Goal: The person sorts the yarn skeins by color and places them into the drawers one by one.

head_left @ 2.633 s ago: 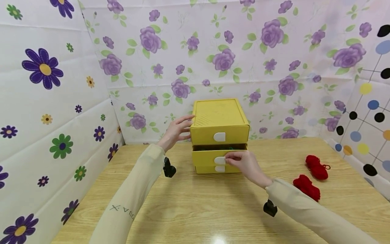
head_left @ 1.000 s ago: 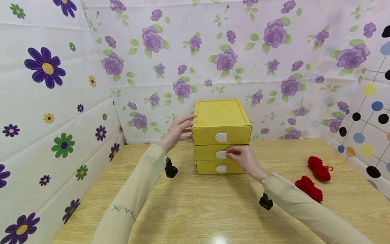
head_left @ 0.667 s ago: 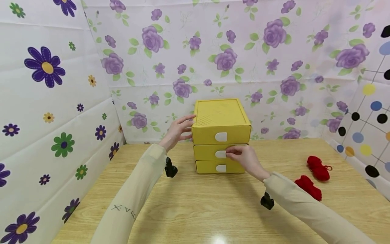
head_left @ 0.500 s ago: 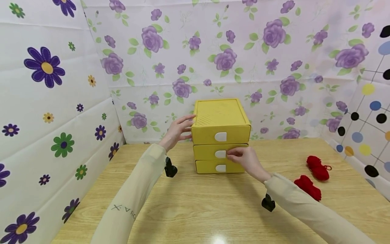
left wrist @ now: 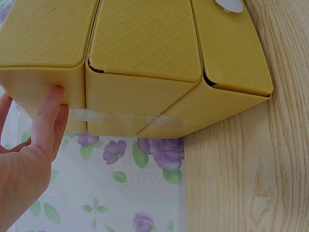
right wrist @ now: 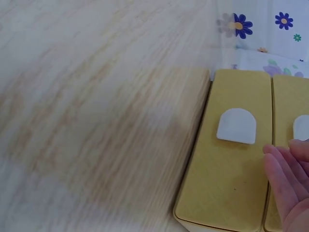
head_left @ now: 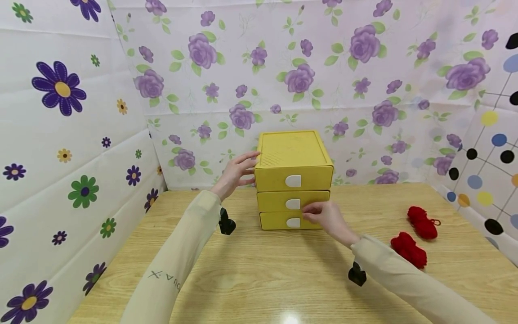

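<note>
A yellow three-drawer box (head_left: 293, 150) stands at the back of the table, all its drawers closed. My left hand (head_left: 234, 174) rests with spread fingers against the left side of its top section. The left wrist view shows a fingertip touching that side wall (left wrist: 72, 87). My right hand (head_left: 327, 218) is in front of the drawer fronts, just right of the white middle handle (head_left: 293, 204) and the white bottom handle (head_left: 293, 222). It holds nothing. In the right wrist view its loosely bent fingers (right wrist: 280, 169) sit near the seam between two drawers, off the handles.
Two red yarn bundles (head_left: 408, 250) lie on the right of the wooden table (head_left: 259, 274). Floral cloth (head_left: 259, 90) hangs behind and at the left, dotted cloth (head_left: 493, 171) at the right. Clear tape (left wrist: 125, 116) runs along the box's side.
The middle drawer, partly pulled out at first, has slid fully in under my right hand. That hand has since let go of its handle and moved slightly down. My left hand has stayed put.
</note>
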Demonstrator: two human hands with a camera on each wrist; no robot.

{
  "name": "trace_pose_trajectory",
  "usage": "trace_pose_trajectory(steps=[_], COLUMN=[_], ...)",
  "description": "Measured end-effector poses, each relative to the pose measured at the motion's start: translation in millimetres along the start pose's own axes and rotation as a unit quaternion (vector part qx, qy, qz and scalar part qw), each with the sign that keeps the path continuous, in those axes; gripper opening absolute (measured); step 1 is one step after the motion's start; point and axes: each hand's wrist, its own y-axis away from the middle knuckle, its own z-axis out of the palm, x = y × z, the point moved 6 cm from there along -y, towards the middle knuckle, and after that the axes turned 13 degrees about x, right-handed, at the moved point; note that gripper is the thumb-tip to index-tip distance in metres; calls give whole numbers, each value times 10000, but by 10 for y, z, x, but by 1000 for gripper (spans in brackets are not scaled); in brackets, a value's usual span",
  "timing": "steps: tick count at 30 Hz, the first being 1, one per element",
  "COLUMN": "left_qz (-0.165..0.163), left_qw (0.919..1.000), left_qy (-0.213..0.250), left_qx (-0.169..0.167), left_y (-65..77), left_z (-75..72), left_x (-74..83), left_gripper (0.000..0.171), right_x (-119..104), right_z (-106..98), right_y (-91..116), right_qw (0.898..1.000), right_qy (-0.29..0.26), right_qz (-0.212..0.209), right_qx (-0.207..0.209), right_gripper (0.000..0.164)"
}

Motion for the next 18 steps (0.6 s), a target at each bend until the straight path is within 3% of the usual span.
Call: trace_pose_trajectory(steps=[18], left_qz=[16], left_qw=[10000], left_qy=[-50], left_qx=[43], left_y=[6], left_z=[0], left_x=[5], left_gripper=[40], right_x=[155], right_z=[138], right_y=[55], right_qw=[9993], right_qy=[366], right_qz=[-20], right_qx=[-115], right_gripper=[13])
